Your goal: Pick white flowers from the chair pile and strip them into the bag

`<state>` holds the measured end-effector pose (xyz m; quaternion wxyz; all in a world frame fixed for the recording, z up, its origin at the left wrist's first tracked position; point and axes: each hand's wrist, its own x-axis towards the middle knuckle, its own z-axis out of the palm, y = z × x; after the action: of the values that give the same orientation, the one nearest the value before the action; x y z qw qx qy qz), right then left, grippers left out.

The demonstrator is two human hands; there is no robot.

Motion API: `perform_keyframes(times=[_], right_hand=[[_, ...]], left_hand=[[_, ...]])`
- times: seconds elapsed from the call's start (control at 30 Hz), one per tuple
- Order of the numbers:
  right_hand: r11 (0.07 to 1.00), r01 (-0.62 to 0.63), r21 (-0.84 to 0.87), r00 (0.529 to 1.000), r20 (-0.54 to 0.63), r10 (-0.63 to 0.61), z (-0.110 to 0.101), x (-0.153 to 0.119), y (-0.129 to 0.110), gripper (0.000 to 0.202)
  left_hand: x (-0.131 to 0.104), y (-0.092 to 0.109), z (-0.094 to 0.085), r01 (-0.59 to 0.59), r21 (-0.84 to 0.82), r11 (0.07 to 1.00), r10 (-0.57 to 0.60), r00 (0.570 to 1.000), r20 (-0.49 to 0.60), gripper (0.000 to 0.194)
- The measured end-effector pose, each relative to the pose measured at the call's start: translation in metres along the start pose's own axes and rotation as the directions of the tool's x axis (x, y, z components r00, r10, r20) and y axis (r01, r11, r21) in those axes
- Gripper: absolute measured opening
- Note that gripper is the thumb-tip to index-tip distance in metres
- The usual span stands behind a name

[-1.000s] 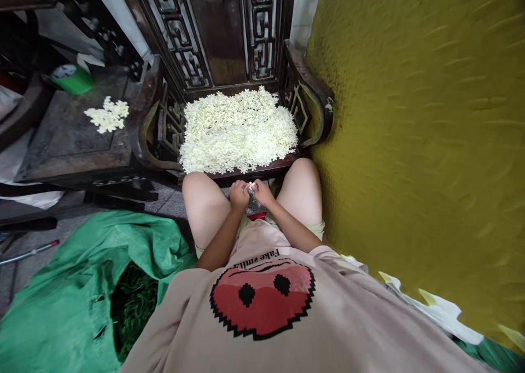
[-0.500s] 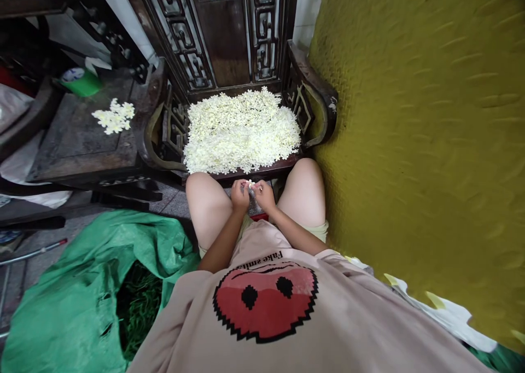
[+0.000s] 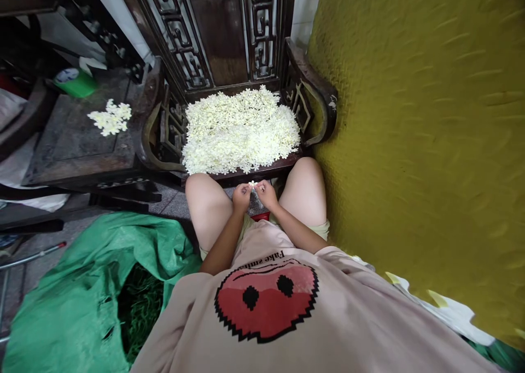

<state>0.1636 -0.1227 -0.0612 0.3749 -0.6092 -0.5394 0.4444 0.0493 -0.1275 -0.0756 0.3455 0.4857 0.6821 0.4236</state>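
Between my knees, just in front of the chair seat, my left hand (image 3: 241, 197) and my right hand (image 3: 266, 194) meet at the fingertips. Both are closed around one small white flower (image 3: 252, 184), pinched from either side; its lower part is too small to make out. Past my hands, a thick layer of white flowers (image 3: 241, 129) covers the seat of a dark carved wooden chair (image 3: 223, 39). A smaller cluster of white flowers (image 3: 110, 117) lies on the dark wooden table (image 3: 77, 157) at the left.
A green roll of tape (image 3: 76, 83) sits on that table. Left of my body, an open green sack (image 3: 65, 285) holds dark green strands (image 3: 141, 302). The chair's curved armrests flank the flowers. A yellow-green textured surface (image 3: 418, 143) rises along my right side.
Both hands have shifted very slightly to the right, and the flower's open petals now show more clearly between the fingertips. The view has moved a little.
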Motion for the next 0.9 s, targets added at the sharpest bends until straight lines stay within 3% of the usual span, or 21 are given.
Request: perform_keyframes(times=[0.17, 0.3, 0.47, 0.57, 0.63, 0.77, 0.9], right_hand=[[0.994, 0.07, -0.085, 0.997, 0.018, -0.069, -0.002, -0.001, 0.001, 0.009], [0.984, 0.047, -0.173, 0.999, -0.006, -0.049, -0.001, -0.001, -0.001, 0.004], [0.99, -0.125, -0.072, 0.982, -0.148, 0.113, 0.004, -0.002, 0.0, 0.006], [0.987, -0.159, 0.0, 0.961, -0.231, 0.155, 0.006, -0.004, 0.002, 0.007], [0.993, -0.116, 0.018, 0.961, -0.25, 0.117, 0.006, -0.005, 0.003, 0.007], [0.998, 0.021, -0.051, 0.986, -0.162, -0.029, 0.007, -0.008, 0.0, 0.009], [0.971, 0.095, -0.221, 0.992, -0.059, -0.111, 0.01, -0.01, -0.002, 0.009]], left_hand=[[-0.001, 0.0, 0.001, 0.053, 0.026, 0.998, -0.053, 0.998, 0.036, 0.007], [-0.008, 0.009, -0.002, -0.091, 0.246, 0.965, 0.087, 0.996, 0.027, 0.011], [-0.014, 0.021, 0.003, -0.249, 0.44, 0.863, 0.212, 0.968, 0.133, 0.017], [-0.014, 0.021, 0.007, -0.291, 0.412, 0.864, 0.24, 0.955, 0.171, 0.016], [-0.012, 0.019, 0.007, -0.273, 0.335, 0.902, 0.244, 0.961, 0.127, 0.015], [-0.01, 0.014, 0.001, -0.165, 0.123, 0.979, 0.17, 0.985, -0.033, 0.013], [-0.012, 0.012, -0.004, -0.061, 0.068, 0.996, 0.068, 0.992, -0.109, 0.008]])
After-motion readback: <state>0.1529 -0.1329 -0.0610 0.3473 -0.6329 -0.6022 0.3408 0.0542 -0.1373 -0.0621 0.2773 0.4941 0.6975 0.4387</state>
